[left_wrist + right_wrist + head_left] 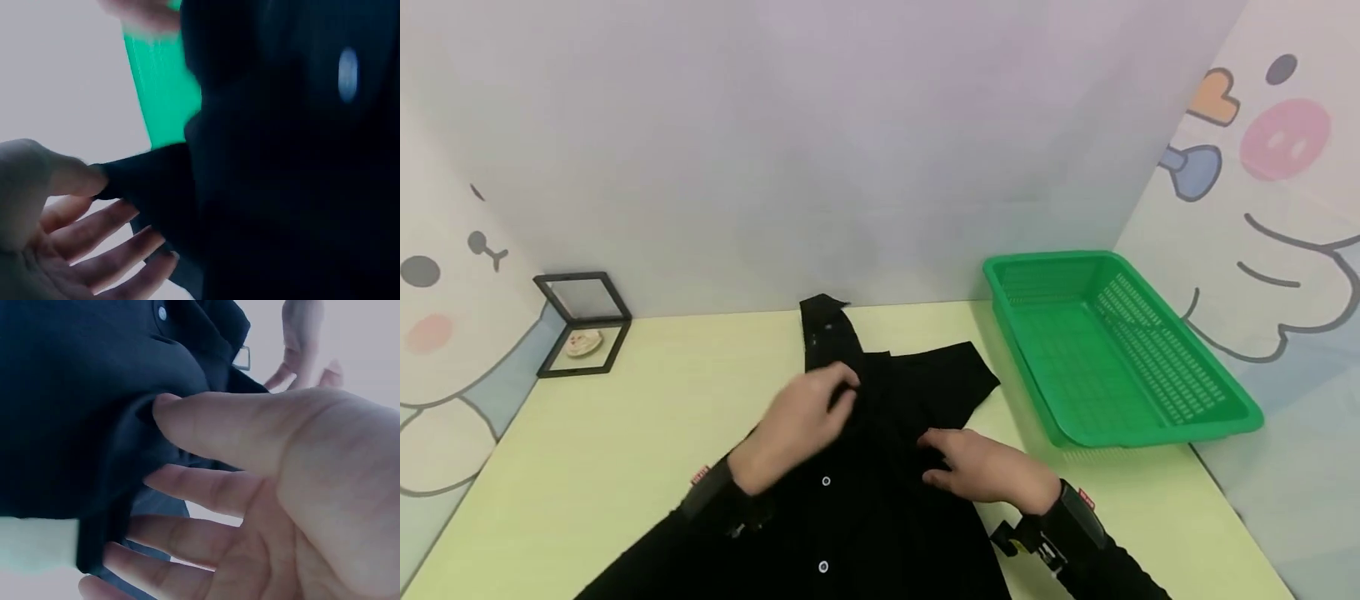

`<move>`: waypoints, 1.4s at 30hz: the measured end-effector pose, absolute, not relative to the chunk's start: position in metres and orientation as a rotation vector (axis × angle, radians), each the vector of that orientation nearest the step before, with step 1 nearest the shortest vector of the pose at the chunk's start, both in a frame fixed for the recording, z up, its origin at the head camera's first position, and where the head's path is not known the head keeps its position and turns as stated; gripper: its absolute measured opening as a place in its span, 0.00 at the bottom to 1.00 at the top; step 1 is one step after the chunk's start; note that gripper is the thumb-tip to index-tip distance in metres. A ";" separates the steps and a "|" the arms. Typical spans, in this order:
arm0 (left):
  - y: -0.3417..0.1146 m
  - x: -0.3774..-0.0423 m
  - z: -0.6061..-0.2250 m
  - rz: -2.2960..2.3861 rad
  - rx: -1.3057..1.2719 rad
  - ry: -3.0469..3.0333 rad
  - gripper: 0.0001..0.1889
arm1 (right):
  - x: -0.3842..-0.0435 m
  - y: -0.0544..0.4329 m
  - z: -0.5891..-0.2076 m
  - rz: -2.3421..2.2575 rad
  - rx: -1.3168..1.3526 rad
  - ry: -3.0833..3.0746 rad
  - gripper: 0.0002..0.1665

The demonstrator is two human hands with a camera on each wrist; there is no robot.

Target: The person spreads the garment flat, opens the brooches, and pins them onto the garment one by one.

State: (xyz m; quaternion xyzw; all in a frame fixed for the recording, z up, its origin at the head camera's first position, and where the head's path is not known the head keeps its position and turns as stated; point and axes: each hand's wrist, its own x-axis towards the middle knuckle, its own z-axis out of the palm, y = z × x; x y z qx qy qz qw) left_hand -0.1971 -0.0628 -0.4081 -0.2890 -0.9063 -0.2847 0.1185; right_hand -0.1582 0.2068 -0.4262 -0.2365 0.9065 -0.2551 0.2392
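Note:
A black shirt with white buttons lies on the table in front of me, its upper end pointing away. My left hand is over its left side, close to a dark strip of cloth that sticks out at the far end. In the left wrist view, thumb and forefinger pinch a pointed edge of the cloth, the other fingers spread below. On the right side, my right hand holds a fold of the shirt between thumb and fingers. Some fingertips are hidden behind the fabric.
A green plastic basket stands to the right, near the shirt's right sleeve. At the back left is an open black-framed case with a small pale object in it. A plain wall rises behind the pale yellow table.

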 end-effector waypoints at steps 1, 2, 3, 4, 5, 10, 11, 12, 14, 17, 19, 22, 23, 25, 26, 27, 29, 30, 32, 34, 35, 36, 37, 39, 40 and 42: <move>-0.058 -0.191 -0.412 -0.797 -0.888 -2.680 0.07 | -0.159 0.207 -0.424 -0.708 -0.663 2.490 0.25; -0.053 -0.186 -0.415 -0.756 -0.937 -2.703 0.06 | -0.161 0.207 -0.421 -0.717 -0.674 2.497 0.24; -0.050 -0.183 -0.418 -0.714 -0.992 -2.718 0.06 | -0.162 0.207 -0.419 -0.724 -0.687 2.510 0.23; -0.047 -0.180 -0.422 -0.673 -1.043 -2.732 0.05 | -0.163 0.208 -0.416 -0.730 -0.697 2.530 0.22; -0.044 -0.177 -0.424 -0.635 -1.097 -2.738 0.05 | -0.164 0.208 -0.414 -0.735 -0.711 2.561 0.21; -0.040 -0.169 -0.435 -0.427 -1.340 -2.745 0.08 | -0.166 0.207 -0.410 -0.764 -0.756 2.705 0.17; -0.041 -0.168 -0.436 -0.410 -1.370 -2.756 0.10 | -0.167 0.206 -0.411 -0.772 -0.750 2.714 0.17; -0.042 -0.167 -0.436 -0.398 -1.392 -2.768 0.12 | -0.167 0.204 -0.413 -0.778 -0.743 2.710 0.17; -0.045 -0.168 -0.435 -0.430 -1.402 -2.809 0.17 | -0.170 0.202 -0.416 -0.788 -0.724 2.678 0.18; -0.054 -0.172 -0.429 -0.597 -1.348 -2.853 0.23 | -0.173 0.199 -0.424 -0.771 -0.702 2.605 0.19; -0.064 -0.178 -0.424 -0.717 -1.248 -2.854 0.25 | -0.174 0.197 -0.429 -0.755 -0.684 2.571 0.20; -0.085 -0.193 -0.421 -0.793 -1.015 -2.850 0.25 | -0.175 0.196 -0.433 -0.738 -0.655 2.545 0.21; -0.093 -0.198 -0.421 -0.788 -0.928 -2.869 0.24 | -0.175 0.196 -0.433 -0.738 -0.650 2.543 0.21; -0.110 -0.209 -0.423 -0.753 -0.779 -2.925 0.22 | -0.175 0.194 -0.433 -0.741 -0.651 2.544 0.20; -0.118 -0.213 -0.425 -0.731 -0.720 -2.961 0.22 | -0.175 0.194 -0.432 -0.742 -0.655 2.543 0.20; -0.125 -0.217 -0.427 -0.714 -0.673 -3.003 0.21 | -0.176 0.193 -0.431 -0.741 -0.663 2.543 0.20; -0.134 -0.223 -0.433 -0.698 -0.633 -3.077 0.20 | -0.175 0.193 -0.431 -0.739 -0.671 2.544 0.19; -0.135 -0.224 -0.436 -0.700 -0.627 -3.105 0.20 | -0.176 0.193 -0.432 -0.740 -0.672 2.545 0.19; -0.135 -0.226 -0.440 -0.733 -0.638 -3.144 0.18 | -0.176 0.193 -0.432 -0.743 -0.672 2.546 0.19; -0.133 -0.227 -0.442 -0.788 -0.677 -3.177 0.14 | -0.176 0.194 -0.433 -0.742 -0.678 2.549 0.19; -0.131 -0.227 -0.442 -0.829 -0.694 -3.192 0.12 | -0.176 0.194 -0.433 -0.742 -0.681 2.550 0.19; -0.130 -0.227 -0.443 -0.864 -0.716 -3.199 0.11 | -0.176 0.194 -0.434 -0.740 -0.685 2.552 0.19; -0.129 -0.227 -0.443 -0.903 -0.736 -3.203 0.11 | -0.177 0.194 -0.434 -0.738 -0.689 2.555 0.19; -0.127 -0.227 -0.444 -0.961 -0.762 -3.197 0.10 | -0.177 0.194 -0.434 -0.735 -0.692 2.560 0.19; -0.126 -0.227 -0.444 -0.971 -0.761 -3.189 0.10 | -0.177 0.194 -0.435 -0.735 -0.688 2.562 0.19; -0.125 -0.225 -0.446 -0.952 -0.749 -3.145 0.09 | -0.177 0.194 -0.435 -0.739 -0.675 2.563 0.18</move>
